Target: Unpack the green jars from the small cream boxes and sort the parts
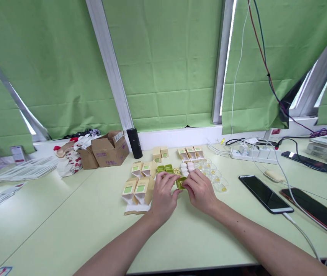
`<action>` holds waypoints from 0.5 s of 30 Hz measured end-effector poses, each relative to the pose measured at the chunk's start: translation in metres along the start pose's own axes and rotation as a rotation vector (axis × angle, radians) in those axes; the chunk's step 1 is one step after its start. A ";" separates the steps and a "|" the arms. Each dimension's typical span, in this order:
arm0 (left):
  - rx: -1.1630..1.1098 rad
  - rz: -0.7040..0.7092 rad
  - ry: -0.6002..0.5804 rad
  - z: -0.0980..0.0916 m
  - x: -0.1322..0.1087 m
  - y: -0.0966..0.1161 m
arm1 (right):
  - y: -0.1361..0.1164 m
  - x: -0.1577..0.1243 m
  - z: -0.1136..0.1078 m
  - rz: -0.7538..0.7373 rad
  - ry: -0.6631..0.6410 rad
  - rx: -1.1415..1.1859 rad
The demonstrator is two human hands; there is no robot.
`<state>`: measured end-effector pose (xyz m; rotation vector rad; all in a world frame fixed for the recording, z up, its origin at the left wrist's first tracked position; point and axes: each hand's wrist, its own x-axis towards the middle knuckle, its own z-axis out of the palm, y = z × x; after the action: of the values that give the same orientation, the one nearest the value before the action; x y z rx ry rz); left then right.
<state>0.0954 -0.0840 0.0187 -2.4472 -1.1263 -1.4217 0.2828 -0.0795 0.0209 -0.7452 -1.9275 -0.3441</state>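
Just above the table, my left hand (164, 195) holds a small olive-green plastic case (181, 183) between thumb and fingers. My right hand (200, 189) is closed at the case's right side, its fingertips pressed together at the rim; anything smaller between them is hidden. Right behind my hands lie more green cases (165, 168), small yellowish pieces (176, 171), and white and pale pink rounded pieces (187, 167). Several clear plastic cups with yellow bits (220, 184) stand beyond my right hand. Opened beige boxes with green labels (139, 190) are left of my left hand.
More beige boxes (191, 153) stand toward the back. A black cylinder (134, 143) and a cardboard box (110, 148) are at the back left. On the right lie a phone (265, 194) on a cable, a darker phone (317, 211) and a power strip (255, 154).
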 end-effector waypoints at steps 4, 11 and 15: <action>0.003 -0.002 -0.002 0.000 0.000 -0.001 | 0.000 0.000 0.000 0.004 -0.003 -0.006; 0.003 -0.006 0.001 0.000 0.001 -0.001 | 0.000 -0.001 0.000 0.006 -0.007 -0.014; 0.002 -0.011 0.003 -0.001 0.001 0.000 | 0.000 -0.001 0.000 0.003 -0.008 -0.011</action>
<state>0.0951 -0.0837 0.0201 -2.4404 -1.1416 -1.4255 0.2830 -0.0801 0.0199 -0.7575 -1.9328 -0.3506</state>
